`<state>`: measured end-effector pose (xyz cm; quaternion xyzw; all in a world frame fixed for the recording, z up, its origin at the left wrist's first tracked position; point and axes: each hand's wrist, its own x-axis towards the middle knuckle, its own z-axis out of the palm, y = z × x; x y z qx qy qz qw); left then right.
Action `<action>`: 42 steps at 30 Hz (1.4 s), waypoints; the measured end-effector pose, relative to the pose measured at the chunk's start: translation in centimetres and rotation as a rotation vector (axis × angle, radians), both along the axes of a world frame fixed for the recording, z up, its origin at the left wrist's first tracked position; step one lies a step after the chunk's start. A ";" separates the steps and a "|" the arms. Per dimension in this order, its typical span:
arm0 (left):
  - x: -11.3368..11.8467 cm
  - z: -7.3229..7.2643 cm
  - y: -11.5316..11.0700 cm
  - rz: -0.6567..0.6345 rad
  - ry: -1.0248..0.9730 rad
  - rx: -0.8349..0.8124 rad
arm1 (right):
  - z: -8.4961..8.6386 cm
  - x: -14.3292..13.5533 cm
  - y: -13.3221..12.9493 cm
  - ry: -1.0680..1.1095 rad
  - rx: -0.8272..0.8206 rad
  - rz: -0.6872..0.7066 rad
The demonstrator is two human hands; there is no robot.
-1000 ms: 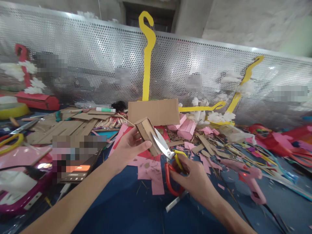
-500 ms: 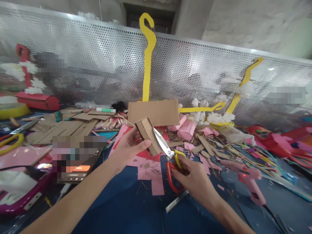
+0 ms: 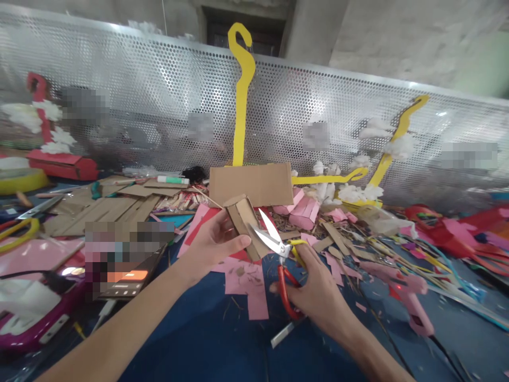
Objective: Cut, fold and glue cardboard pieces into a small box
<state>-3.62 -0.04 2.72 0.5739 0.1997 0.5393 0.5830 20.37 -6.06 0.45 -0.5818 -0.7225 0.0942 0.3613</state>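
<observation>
Tilted up over the table, a small folded cardboard piece (image 3: pixel 243 220) is gripped by my left hand (image 3: pixel 210 241), thumb in front and fingers behind it. My right hand (image 3: pixel 314 278) holds scissors (image 3: pixel 283 249) with one yellow and one red handle. Their blades stand apart and point left, the lower blade tip close to or against the cardboard. Behind, a larger cardboard box (image 3: pixel 250 184) sits below an upright yellow hook shape (image 3: pixel 241 106). Pink paper (image 3: pixel 248 284) with small scraps lies beneath my hands.
A pink glue gun (image 3: pixel 401 289) lies at the right with its cord. Cardboard strips (image 3: pixel 107 212) and a phone (image 3: pixel 133 270) are at the left. A perforated metal panel (image 3: pixel 159 106) runs along the back.
The scissor blades have opened and the handles have spread apart in my right hand. The small cardboard piece has tilted and shifted slightly down in my left hand.
</observation>
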 end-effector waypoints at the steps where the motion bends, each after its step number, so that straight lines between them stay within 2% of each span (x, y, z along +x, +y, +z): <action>1: 0.1 0.1 -0.1 -0.006 0.011 -0.003 | 0.1 -0.1 -0.1 -0.010 0.010 0.003; 10: 0.3 -0.3 -0.1 -0.052 0.052 0.034 | 0.3 -0.3 -0.5 -0.022 0.030 0.048; 17: 0.2 -0.4 0.0 -0.010 0.099 0.035 | 0.3 0.1 -0.3 0.000 -0.063 0.098; 25: 0.3 -0.5 0.2 0.017 0.097 0.029 | -0.4 0.4 -0.1 0.013 -0.106 0.085; 35: 0.5 0.1 -0.2 0.014 0.065 -0.014 | -0.3 0.5 -0.3 0.040 -0.161 0.074; 42: 0.5 0.2 -0.2 0.023 0.067 -0.030 | -0.6 0.4 0.0 0.038 -0.132 0.034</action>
